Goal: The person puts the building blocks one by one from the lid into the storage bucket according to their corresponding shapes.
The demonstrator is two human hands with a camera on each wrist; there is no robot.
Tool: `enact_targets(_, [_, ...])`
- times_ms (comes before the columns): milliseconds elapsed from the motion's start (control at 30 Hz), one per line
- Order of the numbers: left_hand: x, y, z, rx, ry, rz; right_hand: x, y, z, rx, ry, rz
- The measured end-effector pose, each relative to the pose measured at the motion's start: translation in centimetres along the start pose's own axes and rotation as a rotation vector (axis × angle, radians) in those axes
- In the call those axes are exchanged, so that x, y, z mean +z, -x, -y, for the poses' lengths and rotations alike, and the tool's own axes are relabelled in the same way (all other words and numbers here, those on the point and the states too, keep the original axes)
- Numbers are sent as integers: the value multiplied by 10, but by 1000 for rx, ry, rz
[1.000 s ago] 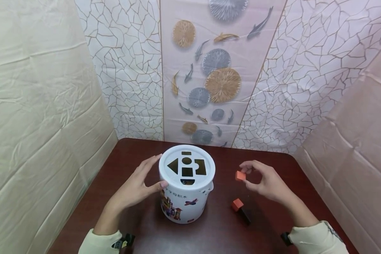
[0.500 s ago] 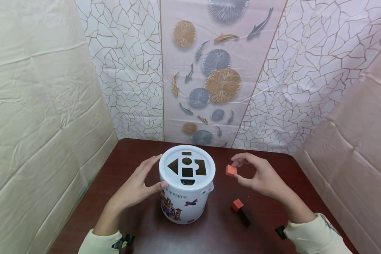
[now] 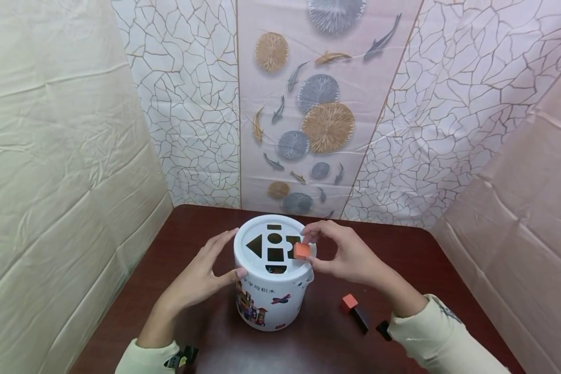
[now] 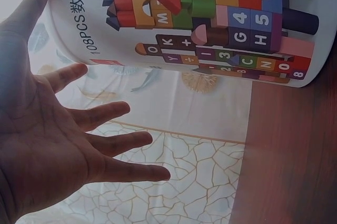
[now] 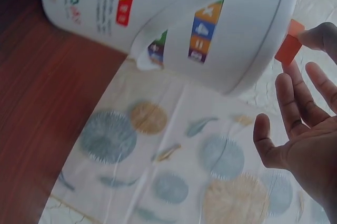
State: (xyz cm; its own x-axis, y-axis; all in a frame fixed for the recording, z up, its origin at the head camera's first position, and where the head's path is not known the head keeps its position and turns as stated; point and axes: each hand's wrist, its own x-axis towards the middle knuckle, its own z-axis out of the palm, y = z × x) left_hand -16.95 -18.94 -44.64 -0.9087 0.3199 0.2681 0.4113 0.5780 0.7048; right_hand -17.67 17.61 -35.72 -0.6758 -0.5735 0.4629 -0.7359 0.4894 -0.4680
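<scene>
A white bucket (image 3: 271,304) with a shape-sorter lid (image 3: 254,265) stands on the table; block pictures cover its wall. The lid has a triangle, a circle, square and rectangle holes and a notched one. My left hand (image 3: 198,275) rests at the bucket's left rim with thumb and fingers spread, as the left wrist view also shows. My right hand (image 3: 350,254) pinches an orange cube (image 3: 302,251) between thumb and fingertips, over the lid's right side where it overlaps the notched hole. In the right wrist view the orange block (image 5: 289,44) is right at the lid's edge.
A second orange-red cube (image 3: 349,303) lies on the dark red table (image 3: 205,343) right of the bucket, against a black block (image 3: 360,319). The bucket's white handle (image 5: 174,18) hangs down its right side. Patterned cloth (image 3: 201,130) walls off the back and sides.
My right hand has moved left with the orange cube, from beside the bucket to over its lid. The left hand, the bucket and the blocks on the table have stayed in place.
</scene>
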Motion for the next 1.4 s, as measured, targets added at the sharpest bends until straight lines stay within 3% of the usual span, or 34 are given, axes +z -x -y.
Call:
enact_targets(333, [-1,1,1,-9,0,4,25,-24,8,-55,-11,48])
enact_targets(533, [-1,2,2,-17,1,7,32,-29,10,-26,-18,65])
enact_targets(1200, [1,2,1,-28,12,9,45,-31,5,-24,-28,73])
enact_targets(1400, [1,1,1,-19,12,9,29,-16,3,-23,31,3])
